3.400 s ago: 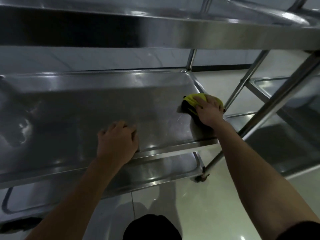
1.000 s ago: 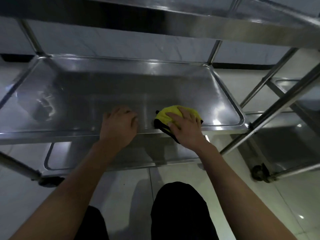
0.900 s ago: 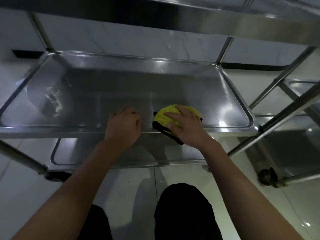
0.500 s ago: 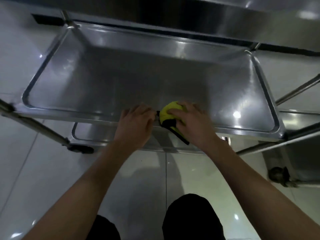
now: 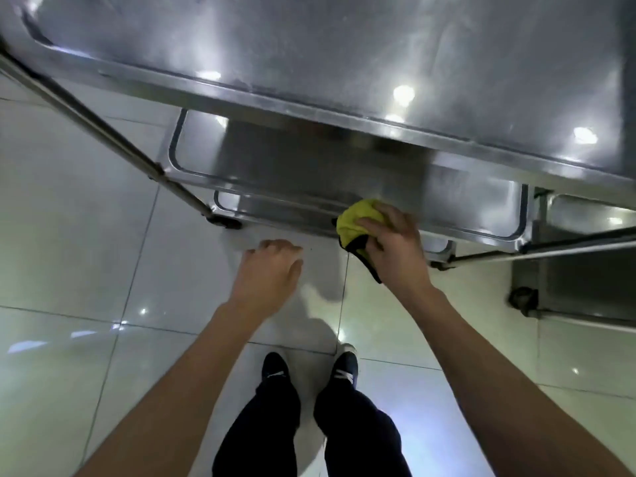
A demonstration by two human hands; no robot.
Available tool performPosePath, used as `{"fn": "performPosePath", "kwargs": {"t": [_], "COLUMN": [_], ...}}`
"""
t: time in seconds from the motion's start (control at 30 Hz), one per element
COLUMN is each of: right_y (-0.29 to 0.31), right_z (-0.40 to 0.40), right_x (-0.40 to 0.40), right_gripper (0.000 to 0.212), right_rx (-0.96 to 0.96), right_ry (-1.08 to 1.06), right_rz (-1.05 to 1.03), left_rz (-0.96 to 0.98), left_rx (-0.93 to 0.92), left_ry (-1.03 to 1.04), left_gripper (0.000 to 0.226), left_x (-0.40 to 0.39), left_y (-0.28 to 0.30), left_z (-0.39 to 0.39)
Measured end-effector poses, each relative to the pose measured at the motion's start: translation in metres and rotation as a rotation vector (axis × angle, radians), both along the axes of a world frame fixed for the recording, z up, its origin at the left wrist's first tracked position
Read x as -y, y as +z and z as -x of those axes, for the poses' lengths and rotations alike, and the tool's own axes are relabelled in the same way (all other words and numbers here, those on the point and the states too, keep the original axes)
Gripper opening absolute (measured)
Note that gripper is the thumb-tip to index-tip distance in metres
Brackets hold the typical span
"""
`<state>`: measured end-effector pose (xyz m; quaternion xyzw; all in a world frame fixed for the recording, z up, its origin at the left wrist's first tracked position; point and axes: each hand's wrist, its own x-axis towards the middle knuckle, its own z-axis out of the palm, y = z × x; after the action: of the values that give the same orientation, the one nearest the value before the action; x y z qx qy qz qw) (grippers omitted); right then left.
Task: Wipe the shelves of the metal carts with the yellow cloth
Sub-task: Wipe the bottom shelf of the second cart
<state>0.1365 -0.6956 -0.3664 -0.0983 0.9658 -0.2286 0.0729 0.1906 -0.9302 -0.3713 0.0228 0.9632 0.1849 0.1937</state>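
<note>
Right hand (image 5: 395, 246) grips bunched cloth (image 5: 358, 220), frame centre-right, at near rim of lower shelf (image 5: 309, 173); shelf runs left-right, just beyond; left hand (image 5: 270, 273) loose, empty, further off.

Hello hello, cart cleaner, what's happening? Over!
Right hand grips yellow cloth near a lower shelf edge. Left hand open, holding nothing. Nothing in the way.

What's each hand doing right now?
Left hand: open, fingers loosely curled, holding nothing.
Right hand: gripping the yellow cloth.
</note>
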Motion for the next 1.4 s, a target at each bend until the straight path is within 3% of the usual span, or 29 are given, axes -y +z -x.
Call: {"fn": "performPosePath", "kwargs": {"t": [0.33, 0.57, 1.0, 1.2, 1.4], "right_y": [0.177, 0.252, 0.326, 0.337, 0.340], "right_z": [-0.067, -0.067, -0.050, -0.042, -0.011], "right_x": [0.024, 0.105, 0.378, 0.492, 0.547], "right_gripper": [0.043, 0.041, 0.039, 0.042, 0.039], "right_rx": [0.042, -0.022, -0.204, -0.275, -0.277], "right_ry": [0.176, 0.423, 0.814, 0.809, 0.798], "right_rz": [0.065, 0.082, 0.047, 0.069, 0.056], "left_rz": [0.091, 0.123, 0.093, 0.114, 0.104], "left_rx": [0.014, -0.055, -0.134, -0.153, -0.212], "left_ry": [0.126, 0.332, 0.708, 0.741, 0.711], "left_gripper": [0.034, 0.039, 0.042, 0.041, 0.042], "left_x": [0.030, 0.087, 0.328, 0.433, 0.492], "left_y": [0.192, 0.279, 0.320, 0.343, 0.357], "left_z": [-0.068, -0.108, -0.154, -0.157, -0.119]}}
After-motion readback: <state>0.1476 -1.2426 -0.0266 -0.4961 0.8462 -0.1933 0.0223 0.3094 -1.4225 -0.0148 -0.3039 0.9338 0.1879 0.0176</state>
